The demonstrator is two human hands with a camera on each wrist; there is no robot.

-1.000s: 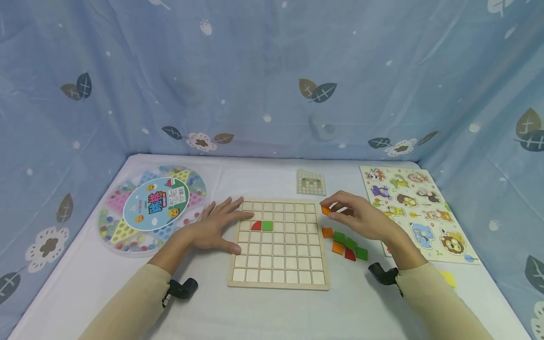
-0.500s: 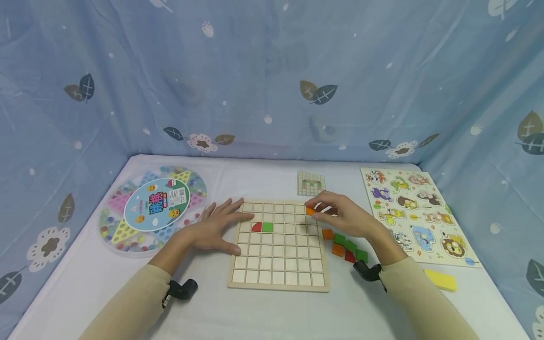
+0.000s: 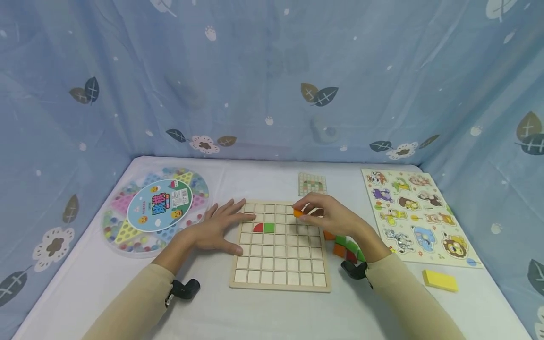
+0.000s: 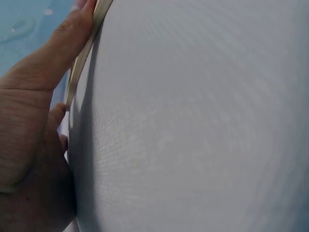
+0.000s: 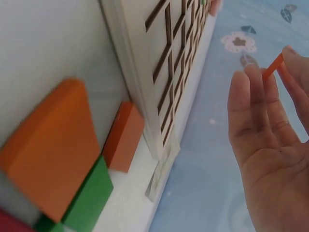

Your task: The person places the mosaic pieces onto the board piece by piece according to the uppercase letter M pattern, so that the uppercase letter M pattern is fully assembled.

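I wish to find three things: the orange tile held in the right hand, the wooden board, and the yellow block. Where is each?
Held orange tile (image 3: 298,213), head view: its uncovered part.
Wooden board (image 3: 281,250), head view: a bare square.
Yellow block (image 3: 440,279), head view: its top.

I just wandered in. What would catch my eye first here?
Probably the wooden grid board mid-table, where a red piece and a green square sit side by side. Over its far, right-hand part, the right hand pinches an orange piece, with the left hand at its left edge. Next, perhaps, the round, colourful disc on the table's left.
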